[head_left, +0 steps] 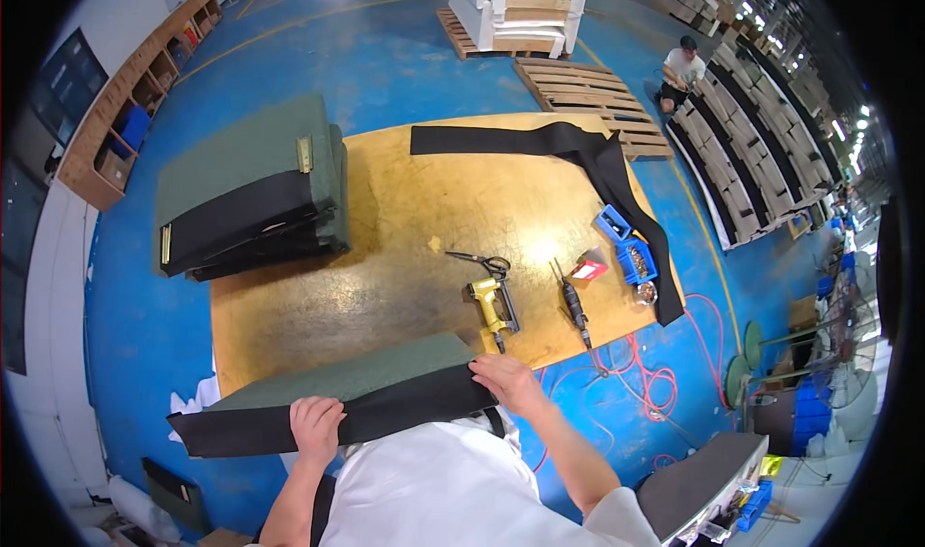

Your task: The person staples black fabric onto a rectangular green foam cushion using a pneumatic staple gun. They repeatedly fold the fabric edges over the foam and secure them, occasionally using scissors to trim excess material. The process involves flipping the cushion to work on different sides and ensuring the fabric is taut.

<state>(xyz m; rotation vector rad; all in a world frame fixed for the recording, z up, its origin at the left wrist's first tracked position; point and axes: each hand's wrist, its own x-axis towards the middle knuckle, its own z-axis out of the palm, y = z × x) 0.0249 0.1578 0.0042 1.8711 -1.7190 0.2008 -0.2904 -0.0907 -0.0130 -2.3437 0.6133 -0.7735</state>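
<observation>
A long green padded panel [356,374] lies along the near edge of the wooden table [405,210], close against my body. A black fabric strip [409,400] covers its near side. My left hand [316,429] is closed over the strip left of the middle, fingertips on its upper edge. At the panel's right end, my right hand [508,381] pinches the strip at the corner. Beyond that hand lie a yellow staple gun [491,306], black scissors [493,264] and a black air screwdriver [573,304].
Several green-and-black panels [251,147] are stacked at the table's left. A loose black strip [482,141] runs along the far and right edges, beside blue bins [636,260] and a red-and-white box [589,266]. Red hoses [660,393] coil on the floor. Another person [682,69] crouches far right.
</observation>
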